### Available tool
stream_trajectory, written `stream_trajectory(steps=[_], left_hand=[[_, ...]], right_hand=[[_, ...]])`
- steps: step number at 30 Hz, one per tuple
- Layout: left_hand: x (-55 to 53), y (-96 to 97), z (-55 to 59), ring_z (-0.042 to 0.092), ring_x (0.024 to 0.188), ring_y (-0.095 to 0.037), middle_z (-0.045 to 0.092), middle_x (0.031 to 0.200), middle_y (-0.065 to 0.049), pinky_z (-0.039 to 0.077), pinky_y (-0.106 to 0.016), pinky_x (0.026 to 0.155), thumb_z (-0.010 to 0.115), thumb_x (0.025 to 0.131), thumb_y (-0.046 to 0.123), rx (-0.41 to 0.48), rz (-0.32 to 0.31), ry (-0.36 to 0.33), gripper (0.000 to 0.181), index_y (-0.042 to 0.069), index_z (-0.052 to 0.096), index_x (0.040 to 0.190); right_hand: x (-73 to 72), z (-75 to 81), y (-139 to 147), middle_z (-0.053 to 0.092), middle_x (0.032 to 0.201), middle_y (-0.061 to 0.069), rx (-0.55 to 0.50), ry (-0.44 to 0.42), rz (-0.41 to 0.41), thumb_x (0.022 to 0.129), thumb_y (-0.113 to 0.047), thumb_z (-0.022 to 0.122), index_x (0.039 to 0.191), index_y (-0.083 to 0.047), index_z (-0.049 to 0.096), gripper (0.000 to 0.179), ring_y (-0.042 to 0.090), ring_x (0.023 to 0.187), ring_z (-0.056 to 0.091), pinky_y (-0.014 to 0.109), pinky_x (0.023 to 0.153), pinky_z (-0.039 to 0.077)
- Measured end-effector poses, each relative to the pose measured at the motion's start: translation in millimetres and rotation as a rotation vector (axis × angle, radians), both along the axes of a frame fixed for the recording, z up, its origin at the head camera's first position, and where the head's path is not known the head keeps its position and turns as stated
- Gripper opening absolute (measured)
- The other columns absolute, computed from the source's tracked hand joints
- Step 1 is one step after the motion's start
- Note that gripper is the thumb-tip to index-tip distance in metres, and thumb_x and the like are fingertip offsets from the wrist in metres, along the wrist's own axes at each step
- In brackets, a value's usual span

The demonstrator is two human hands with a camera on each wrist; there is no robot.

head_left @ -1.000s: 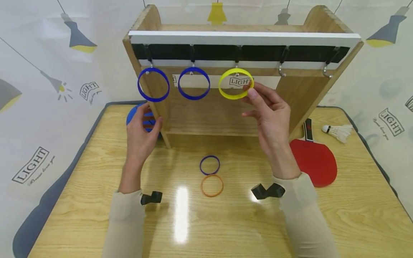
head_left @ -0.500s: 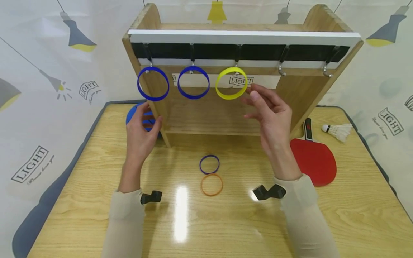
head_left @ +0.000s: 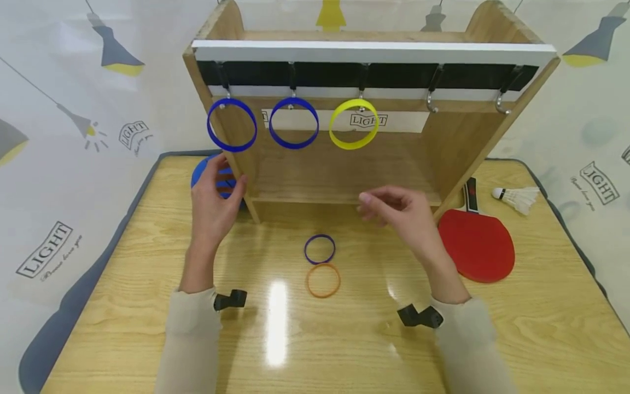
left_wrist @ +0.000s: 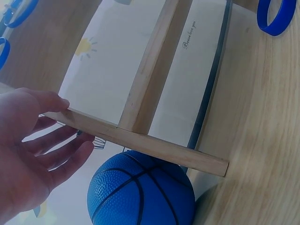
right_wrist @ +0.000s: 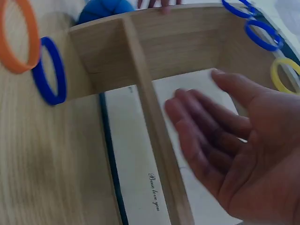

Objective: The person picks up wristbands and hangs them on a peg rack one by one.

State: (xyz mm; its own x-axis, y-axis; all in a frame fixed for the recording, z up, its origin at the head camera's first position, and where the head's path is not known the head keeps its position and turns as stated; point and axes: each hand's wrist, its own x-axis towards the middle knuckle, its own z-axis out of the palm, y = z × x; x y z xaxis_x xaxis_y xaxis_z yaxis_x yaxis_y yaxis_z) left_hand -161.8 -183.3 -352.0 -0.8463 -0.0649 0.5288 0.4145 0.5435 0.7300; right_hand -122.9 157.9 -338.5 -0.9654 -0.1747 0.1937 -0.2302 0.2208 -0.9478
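Note:
My left hand (head_left: 213, 205) holds the left side board of a wooden shelf rack (head_left: 344, 180), thumb on one face and fingers on the other. My right hand (head_left: 401, 216) is in front of the rack's lower part, fingers loosely bent and holding nothing. On the rack's hooks hang a blue wristband (head_left: 233, 148) at the left, a second blue wristband (head_left: 293, 146) beside it, and a yellow wristband (head_left: 354, 146) on the middle hook. Two hooks at the right bear nothing. On the table lie another blue wristband (head_left: 305, 249) and an orange wristband (head_left: 322, 296), touching or nearly so.
A blue ball (left_wrist: 140, 192) with black lines sits behind my left hand, beside the rack. To the right of the rack are a red table tennis bat (head_left: 476, 246) and a white shuttlecock (head_left: 519, 199). The wooden table (head_left: 344, 350) extends toward me.
My right hand has let go of the yellow wristband, which now hangs on the middle hook, and has moved down toward the table. My left hand has stayed at the side board.

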Motion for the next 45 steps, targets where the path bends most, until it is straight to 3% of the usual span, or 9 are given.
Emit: stream_trajectory(steps=[5,8,10,14,23,27,31,37,45], left_hand=[[0.5,-2.0,1.0,0.065,0.094,-0.018,0.063,0.118,-0.007,0.054,-0.027,0.07,0.068,0.093,0.02,-0.007,0.007,-0.002,0.046,0.008,0.055,0.135],[0.9,-2.4,0.7,0.065,0.095,-0.018,0.063,0.118,-0.007,0.054,-0.023,0.069,0.068,0.093,0.019,-0.007,0.008,-0.003,0.046,0.008,0.055,0.135],[0.9,-2.1,0.3,0.065,0.095,-0.018,0.063,0.118,-0.007,0.053,-0.022,0.069,0.068,0.093,0.019,-0.004,0.005,-0.005,0.046,0.008,0.054,0.135],[0.5,-1.0,0.4,0.065,0.095,-0.018,0.063,0.117,-0.007,0.054,-0.023,0.07,0.067,0.093,0.018,-0.001,-0.006,-0.002,0.046,0.009,0.054,0.136],[1.2,-0.2,2.0,0.065,0.095,-0.018,0.063,0.118,-0.007,0.053,-0.023,0.069,0.068,0.093,0.019,-0.012,0.002,0.016,0.045,0.008,0.055,0.135],[1.0,-0.2,1.5,0.065,0.095,-0.018,0.063,0.118,-0.008,0.054,-0.024,0.069,0.068,0.093,0.02,-0.016,0.006,0.019,0.045,0.007,0.055,0.134],[0.6,0.8,1.2,0.065,0.095,-0.018,0.063,0.118,-0.008,0.053,-0.022,0.069,0.068,0.093,0.019,-0.018,0.004,0.012,0.045,0.008,0.055,0.134],[0.4,1.6,0.5,0.065,0.095,-0.018,0.063,0.118,-0.008,0.053,-0.023,0.07,0.068,0.093,0.02,-0.022,0.002,-0.001,0.045,0.008,0.055,0.135],[0.6,0.4,0.6,0.065,0.095,-0.017,0.063,0.118,-0.007,0.053,-0.024,0.07,0.067,0.093,0.019,-0.019,0.001,0.006,0.045,0.009,0.055,0.135]], right_hand=[[-5.0,-24.1,-26,0.07,0.083,-0.002,0.558,-0.029,0.084,0.091,-0.032,0.071,0.102,-0.012,0.075,0.023,0.015,0.072,0.065,0.034,0.062,0.054],[-6.5,-41.8,-40,0.07,0.088,-0.004,0.751,-0.061,0.087,0.091,-0.035,0.07,0.103,-0.013,0.074,0.025,0.014,0.078,0.065,0.034,0.067,0.053],[-6.6,-52.3,-46,0.071,0.09,-0.003,0.8,-0.08,0.07,0.09,-0.038,0.071,0.103,-0.014,0.074,0.028,0.017,0.081,0.066,0.037,0.07,0.053],[-6.5,-66.5,-53,0.072,0.09,-0.004,0.819,-0.073,0.028,0.086,-0.045,0.073,0.098,-0.015,0.076,0.032,0.021,0.085,0.065,0.039,0.073,0.052],[-11.9,-75.7,-53,0.07,0.081,-0.003,0.737,-0.086,-0.005,0.086,-0.022,0.075,0.094,-0.01,0.076,0.014,0.015,0.075,0.065,0.035,0.066,0.053],[-15.1,-71.0,-45,0.07,0.084,0.0,0.622,-0.08,-0.062,0.088,-0.02,0.073,0.094,-0.008,0.074,0.013,0.016,0.076,0.065,0.034,0.065,0.054],[-14.5,-55.7,-30,0.07,0.086,0.003,0.536,0.041,-0.054,0.088,-0.016,0.075,0.095,-0.006,0.071,0.013,0.018,0.075,0.067,0.032,0.065,0.056],[-0.6,-34.4,-6,0.071,0.086,-0.003,0.67,0.199,0.016,0.085,-0.021,0.079,0.097,-0.011,0.076,0.017,0.012,0.073,0.066,0.031,0.062,0.054],[10.3,-35.2,13,0.071,0.086,-0.003,0.805,0.162,0.098,0.082,-0.026,0.082,0.095,-0.011,0.078,0.02,0.01,0.07,0.065,0.027,0.058,0.053]])
